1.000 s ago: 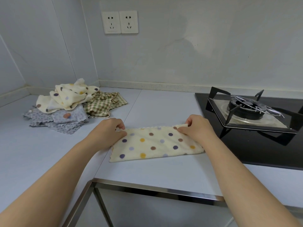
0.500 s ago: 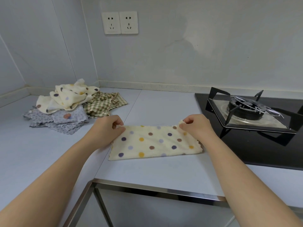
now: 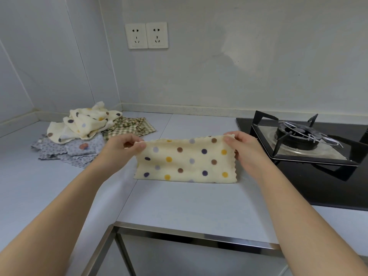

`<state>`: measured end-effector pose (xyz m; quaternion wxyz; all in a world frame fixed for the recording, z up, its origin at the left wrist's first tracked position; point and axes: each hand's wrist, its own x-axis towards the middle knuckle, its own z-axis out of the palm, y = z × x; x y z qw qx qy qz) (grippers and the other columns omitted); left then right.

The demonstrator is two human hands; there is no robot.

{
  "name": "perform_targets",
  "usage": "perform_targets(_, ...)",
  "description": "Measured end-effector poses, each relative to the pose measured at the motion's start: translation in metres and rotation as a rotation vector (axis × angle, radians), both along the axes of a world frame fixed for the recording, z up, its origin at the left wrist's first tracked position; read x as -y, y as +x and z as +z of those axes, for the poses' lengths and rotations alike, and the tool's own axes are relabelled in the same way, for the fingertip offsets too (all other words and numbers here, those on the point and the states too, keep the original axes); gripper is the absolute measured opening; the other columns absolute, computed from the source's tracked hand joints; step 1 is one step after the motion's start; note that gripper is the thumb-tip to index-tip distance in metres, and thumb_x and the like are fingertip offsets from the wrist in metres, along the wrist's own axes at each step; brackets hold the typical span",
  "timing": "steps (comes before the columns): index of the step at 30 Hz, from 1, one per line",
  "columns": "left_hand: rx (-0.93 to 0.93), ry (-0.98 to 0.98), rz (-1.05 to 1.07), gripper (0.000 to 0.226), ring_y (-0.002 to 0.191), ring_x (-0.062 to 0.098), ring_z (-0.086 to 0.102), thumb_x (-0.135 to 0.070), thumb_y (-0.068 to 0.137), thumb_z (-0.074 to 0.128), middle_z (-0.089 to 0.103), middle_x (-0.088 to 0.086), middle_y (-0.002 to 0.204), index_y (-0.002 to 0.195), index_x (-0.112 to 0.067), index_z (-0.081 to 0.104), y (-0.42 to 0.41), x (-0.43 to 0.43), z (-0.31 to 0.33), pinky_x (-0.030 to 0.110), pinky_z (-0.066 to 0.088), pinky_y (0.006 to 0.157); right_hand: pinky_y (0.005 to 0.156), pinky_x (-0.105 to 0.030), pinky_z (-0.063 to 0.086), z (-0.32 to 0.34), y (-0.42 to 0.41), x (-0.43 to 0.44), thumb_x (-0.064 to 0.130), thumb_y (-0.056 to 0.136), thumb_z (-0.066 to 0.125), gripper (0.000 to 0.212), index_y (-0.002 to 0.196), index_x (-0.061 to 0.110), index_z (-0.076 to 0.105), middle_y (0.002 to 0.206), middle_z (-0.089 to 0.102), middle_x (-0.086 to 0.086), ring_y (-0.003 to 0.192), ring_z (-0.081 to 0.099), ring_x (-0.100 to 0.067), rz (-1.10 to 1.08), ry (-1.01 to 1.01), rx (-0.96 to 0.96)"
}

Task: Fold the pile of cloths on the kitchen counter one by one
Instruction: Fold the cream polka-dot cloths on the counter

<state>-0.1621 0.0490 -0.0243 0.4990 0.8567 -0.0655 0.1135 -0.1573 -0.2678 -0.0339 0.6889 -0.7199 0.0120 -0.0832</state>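
A cream cloth with coloured dots [image 3: 186,162], folded in half, hangs stretched between my hands just above the pale counter [image 3: 179,206]. Its lower fold touches the counter. My left hand [image 3: 123,148] pinches the top left corner and my right hand [image 3: 242,150] pinches the top right corner. To the back left lies the pile of cloths [image 3: 85,136]: a second cream dotted cloth on top, a green checked one beside it, and grey-blue patterned ones underneath.
A black gas hob [image 3: 310,148] with a burner and pan support stands right of the cloth, close to my right hand. A double wall socket [image 3: 146,35] is on the back wall. The counter's metal front edge [image 3: 195,234] runs below.
Both hands have lifted the cloth's far edge off the counter, so the cloth now stands upright between them instead of lying flat.
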Motion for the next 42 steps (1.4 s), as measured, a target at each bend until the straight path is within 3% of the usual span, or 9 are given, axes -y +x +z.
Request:
perform_targets(4, -0.121, -0.269, -0.093, 0.019, 0.074, 0.021, 0.057, -0.021, 0.099, 0.050, 0.056, 0.007, 0.079, 0.085, -0.009, 0.051, -0.004, 0.009, 0.005, 0.032, 0.053, 0.069, 0.061, -0.030, 0.039, 0.003, -0.001, -0.002, 0.017, 0.096, 0.054, 0.021, 0.079, 0.025, 0.063, 0.079, 0.060, 0.001, 0.069, 0.054, -0.017, 0.001, 0.081, 0.033)
perform_targets(9, -0.118, -0.129, 0.178, 0.016, 0.071, 0.020, 0.054, -0.031, 0.098, 0.049, 0.059, 0.003, 0.084, 0.089, -0.017, 0.053, 0.002, 0.035, 0.000, 0.029, 0.040, 0.056, 0.066, -0.028, 0.045, -0.001, 0.003, -0.007, 0.019, 0.095, 0.055, 0.015, 0.082, 0.021, 0.062, 0.080, 0.061, 0.000, 0.073, 0.056, -0.018, -0.152, 0.035, 0.025)
perform_targets(18, 0.263, 0.569, 0.155, 0.038, 0.120, 0.021, 0.051, -0.031, 0.098, 0.048, 0.052, 0.000, 0.136, 0.134, -0.017, 0.049, -0.012, 0.057, -0.029, 0.034, 0.039, 0.096, 0.101, -0.035, 0.040, -0.012, -0.003, -0.025, 0.017, 0.096, 0.051, 0.036, 0.131, 0.014, 0.055, 0.131, 0.055, -0.006, 0.120, 0.052, -0.024, -0.190, -0.900, 0.227)
perform_targets(23, -0.054, 0.859, -0.274, 0.058, 0.149, 0.016, 0.005, -0.043, 0.103, 0.020, 0.008, 0.001, 0.162, 0.154, -0.017, 0.012, -0.018, 0.075, -0.038, 0.037, 0.007, 0.120, 0.119, -0.034, 0.008, -0.023, -0.020, -0.067, 0.035, 0.105, 0.026, 0.052, 0.151, 0.010, 0.024, 0.160, 0.019, -0.010, 0.148, 0.013, -0.022, 0.286, -1.155, -0.009)
perform_targets(29, -0.217, 1.299, 0.031, 0.058, 0.149, 0.025, -0.005, -0.034, 0.101, 0.020, -0.003, 0.005, 0.162, 0.153, -0.013, 0.006, -0.015, 0.055, -0.023, 0.053, -0.001, 0.118, 0.119, -0.048, -0.011, -0.030, -0.017, -0.061, 0.051, 0.102, 0.015, 0.061, 0.155, 0.029, -0.005, 0.161, -0.018, 0.002, 0.147, -0.021, -0.020, 0.387, -1.373, -0.131)
perform_targets(33, -0.061, 0.947, -0.136, 0.051, 0.138, 0.019, 0.032, -0.035, 0.095, 0.043, 0.034, -0.003, 0.150, 0.144, -0.024, 0.035, -0.013, 0.055, -0.019, 0.041, 0.028, 0.112, 0.118, -0.049, -0.012, -0.030, -0.011, -0.056, 0.057, 0.100, 0.021, 0.063, 0.154, 0.034, -0.001, 0.162, -0.016, 0.003, 0.147, -0.020, -0.018, 0.411, -1.374, -0.084)
perform_targets(36, -0.046, 0.773, -0.115, 0.023, 0.097, 0.012, 0.057, -0.036, 0.090, 0.052, 0.060, -0.009, 0.112, 0.111, -0.028, 0.059, -0.014, 0.055, -0.015, 0.030, 0.047, 0.079, 0.118, -0.047, -0.004, -0.024, -0.003, -0.048, 0.056, 0.095, 0.041, 0.066, 0.152, 0.032, 0.019, 0.163, 0.005, -0.001, 0.150, -0.001, -0.021, 0.181, -1.363, 0.019)
perform_targets(39, -0.071, 0.607, -0.053, 0.009, 0.072, 0.006, 0.054, -0.030, 0.089, 0.058, 0.062, -0.011, 0.093, 0.096, -0.027, 0.058, -0.011, 0.048, -0.012, 0.026, 0.044, 0.063, 0.107, -0.037, 0.023, -0.021, -0.006, -0.049, 0.037, 0.095, 0.050, 0.044, 0.138, 0.027, 0.048, 0.141, 0.044, -0.001, 0.131, 0.037, -0.021, -0.023, -1.268, 0.206)
perform_targets(42, -0.141, 0.669, -0.167, 0.016, 0.074, 0.003, 0.051, -0.032, 0.086, 0.064, 0.059, -0.009, 0.095, 0.101, -0.029, 0.058, -0.010, 0.041, -0.014, 0.022, 0.042, 0.066, 0.114, -0.037, 0.021, -0.027, -0.012, -0.057, 0.035, 0.102, 0.036, 0.043, 0.141, 0.022, 0.046, 0.149, 0.040, -0.001, 0.138, 0.033, -0.019, 0.181, -1.210, 0.117)
